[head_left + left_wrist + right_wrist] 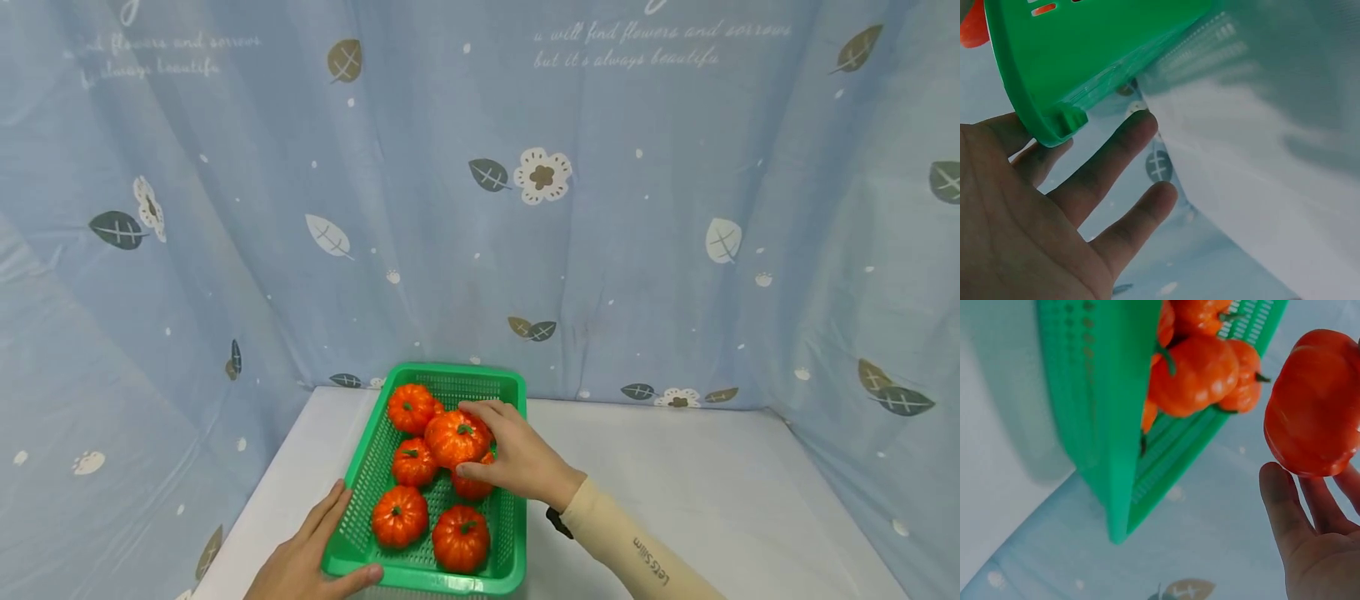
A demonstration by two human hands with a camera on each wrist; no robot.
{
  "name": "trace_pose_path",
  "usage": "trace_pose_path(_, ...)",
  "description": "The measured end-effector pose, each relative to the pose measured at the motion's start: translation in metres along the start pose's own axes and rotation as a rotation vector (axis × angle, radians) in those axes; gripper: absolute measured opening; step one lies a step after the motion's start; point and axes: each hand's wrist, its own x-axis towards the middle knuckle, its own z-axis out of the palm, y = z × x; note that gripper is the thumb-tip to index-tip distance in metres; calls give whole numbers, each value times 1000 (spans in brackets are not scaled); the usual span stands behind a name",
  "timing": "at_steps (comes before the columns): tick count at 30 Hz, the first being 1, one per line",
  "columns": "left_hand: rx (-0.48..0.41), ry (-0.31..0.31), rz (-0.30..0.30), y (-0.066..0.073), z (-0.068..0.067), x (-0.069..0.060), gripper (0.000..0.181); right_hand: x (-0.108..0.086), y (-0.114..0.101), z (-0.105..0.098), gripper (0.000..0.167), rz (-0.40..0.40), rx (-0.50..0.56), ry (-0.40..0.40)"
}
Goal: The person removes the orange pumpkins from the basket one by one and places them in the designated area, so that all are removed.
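A green basket [515, 533] [1029, 94] [1119, 456] holds several orange pumpkins [400, 517] with green stems. Over its right side, my right hand [517, 454] [1325, 556] grips one orange pumpkin [453, 440] [1316, 403] between thumb and fingers, above the others. At the basket's near left corner, my left hand [303, 554] [1029, 219] touches the rim, its thumb on the near edge and its fingers spread along the left side. Two of the left fingers stand away from the basket in the left wrist view.
A white tabletop [645, 467] lies under the basket and extends to the right. Behind and at both sides hangs a blue curtain [420, 217] printed with leaves and flowers, meeting the table's back edge close behind the basket.
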Motion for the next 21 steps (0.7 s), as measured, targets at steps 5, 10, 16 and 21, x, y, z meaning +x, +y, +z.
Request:
trace_pose_path(5, -5, -1, 4, -1, 0, 0, 108, -1, 12, -10, 78, -12, -3, 51)
trace_pose_path(10, -7, 8, 9, -1, 2, 0, 108, -5, 28, -25, 78, 1, 7, 126)
trace_pose_path(16, -28, 8, -12, 0, 4, -1, 107, -12, 53, -42, 77, 56, 4, 223)
trace_pose_path(21, -29, 12, -15, 0, 3, -2, 107, -19, 77, -52, 79, 127, 8, 317)
